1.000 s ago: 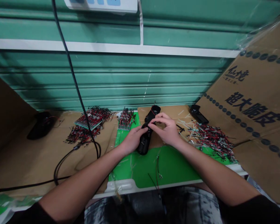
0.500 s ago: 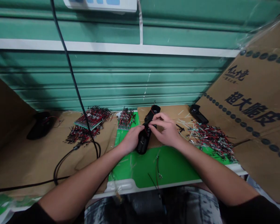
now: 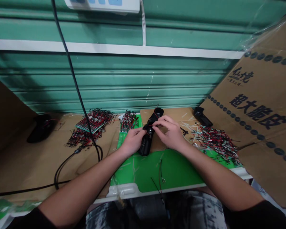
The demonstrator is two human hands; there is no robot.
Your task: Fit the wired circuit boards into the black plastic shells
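A black plastic housing [image 3: 146, 147], shaped like a handle with a bent head, lies tilted on the bench in front of me. My left hand [image 3: 134, 140] is closed at its left side, thumb and finger pinching near the middle. From the right, my right hand [image 3: 169, 131] reaches over the same middle part with its fingertips pinched together. A thin red wire [image 3: 151, 126] shows between the two hands, seemingly in the right fingertips. More thin wire sticks up at the housing's head. The fingers hide most of the spot being worked on.
Wired circuit boards [image 3: 91, 124] are stacked at left, with another wired board [image 3: 128, 122] nearer. A heap of red and black wires [image 3: 219, 143] lies right. Black housings stand at far left [image 3: 41, 128] and right [image 3: 202, 117]. A black cable [image 3: 72, 70] hangs across; a cardboard box [image 3: 259, 111] borders the right.
Both hands have shifted slightly at the middle of the housing, and the fingertips are a little further apart. The red wire between them shows more clearly.
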